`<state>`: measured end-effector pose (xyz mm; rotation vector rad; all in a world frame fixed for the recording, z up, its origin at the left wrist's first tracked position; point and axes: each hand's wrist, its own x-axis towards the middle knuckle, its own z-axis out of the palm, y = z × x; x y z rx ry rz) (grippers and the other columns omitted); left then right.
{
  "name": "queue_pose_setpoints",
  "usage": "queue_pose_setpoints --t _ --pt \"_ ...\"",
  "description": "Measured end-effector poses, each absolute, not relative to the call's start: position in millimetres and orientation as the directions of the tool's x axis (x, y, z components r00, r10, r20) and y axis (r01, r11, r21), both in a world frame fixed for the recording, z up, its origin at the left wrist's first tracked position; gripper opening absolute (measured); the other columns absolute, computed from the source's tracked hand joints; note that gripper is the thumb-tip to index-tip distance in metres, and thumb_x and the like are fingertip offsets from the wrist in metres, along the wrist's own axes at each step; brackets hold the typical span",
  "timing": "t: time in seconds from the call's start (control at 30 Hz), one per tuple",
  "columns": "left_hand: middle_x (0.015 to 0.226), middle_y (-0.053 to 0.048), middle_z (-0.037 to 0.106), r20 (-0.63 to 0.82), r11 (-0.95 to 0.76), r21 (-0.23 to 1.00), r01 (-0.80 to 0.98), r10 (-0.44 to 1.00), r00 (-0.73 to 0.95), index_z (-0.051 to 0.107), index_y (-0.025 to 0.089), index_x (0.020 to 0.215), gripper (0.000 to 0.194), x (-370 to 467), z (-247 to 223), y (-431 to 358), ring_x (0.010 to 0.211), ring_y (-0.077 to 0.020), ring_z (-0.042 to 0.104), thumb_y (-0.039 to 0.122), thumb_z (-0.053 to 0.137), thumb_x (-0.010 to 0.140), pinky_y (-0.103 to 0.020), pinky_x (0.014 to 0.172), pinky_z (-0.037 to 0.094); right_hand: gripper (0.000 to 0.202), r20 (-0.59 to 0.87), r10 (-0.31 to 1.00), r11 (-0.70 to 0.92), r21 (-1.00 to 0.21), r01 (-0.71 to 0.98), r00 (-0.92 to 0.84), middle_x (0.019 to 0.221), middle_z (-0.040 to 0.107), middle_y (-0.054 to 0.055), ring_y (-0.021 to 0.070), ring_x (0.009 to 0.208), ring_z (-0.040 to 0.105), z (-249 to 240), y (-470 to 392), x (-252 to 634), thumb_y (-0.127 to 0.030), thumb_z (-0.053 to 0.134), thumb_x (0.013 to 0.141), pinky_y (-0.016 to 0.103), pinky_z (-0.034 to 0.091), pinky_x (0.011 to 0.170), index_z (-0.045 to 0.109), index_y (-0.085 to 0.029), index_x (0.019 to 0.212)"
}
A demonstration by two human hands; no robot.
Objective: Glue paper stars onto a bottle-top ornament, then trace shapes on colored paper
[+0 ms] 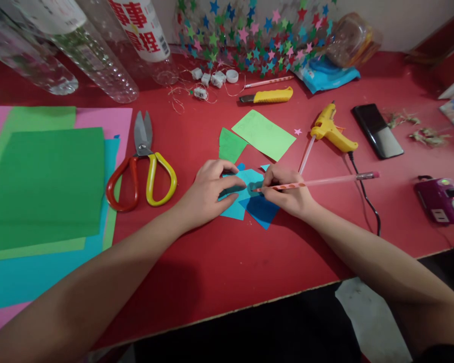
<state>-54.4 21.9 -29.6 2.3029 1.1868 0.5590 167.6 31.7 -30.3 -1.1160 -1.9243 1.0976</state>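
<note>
My right hand (288, 191) is closed around a pencil (325, 181) with a pink eraser end. Its tip rests on a light blue piece of paper (249, 177). My left hand (214, 194) lies on the same paper with its fingers spread, pressing it to the table. A darker blue piece (264, 213) sticks out below, partly covered. Just beyond the hands lie a light green rectangle (265, 133) and a darker green scrap (230, 146).
Scissors (143, 156) and stacked coloured sheets (45, 186) lie at left, with plastic bottles (98, 65) behind. A yellow cutter (273, 96) is at the back. A glue gun (331, 130), a phone (377, 131) and a purple power strip (441, 201) are at right.
</note>
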Motion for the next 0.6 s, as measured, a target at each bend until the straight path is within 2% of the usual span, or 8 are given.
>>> queue_pose_setpoints --t 0.3,0.6 --pt "0.117 -0.007 0.051 0.121 -0.502 0.581 0.64 0.831 0.543 0.067 0.025 0.105 0.021 -54.6 -28.8 22.3 0.114 -0.0257 0.045 0.028 0.053 0.09 -0.046 0.1 0.039 0.013 0.134 0.881 0.315 -0.882 0.35 -0.453 0.059 0.049 -0.006 0.0067 0.051 0.038 -32.6 30.7 165.4 -0.018 0.059 0.076 0.022 0.028 0.048 0.05 -0.019 0.067" --pt "0.117 -0.008 0.051 0.124 -0.507 0.584 0.634 0.828 0.547 0.068 0.024 0.104 0.021 -54.7 -28.3 22.1 0.115 -0.0258 0.045 0.028 0.052 0.091 -0.046 0.1 0.039 0.014 0.161 0.89 0.327 -0.877 0.351 -0.427 0.058 0.048 -0.006 0.0066 0.051 0.037 -31.6 30.1 165.9 -0.015 0.058 0.074 0.022 0.028 0.049 0.048 -0.019 0.066"
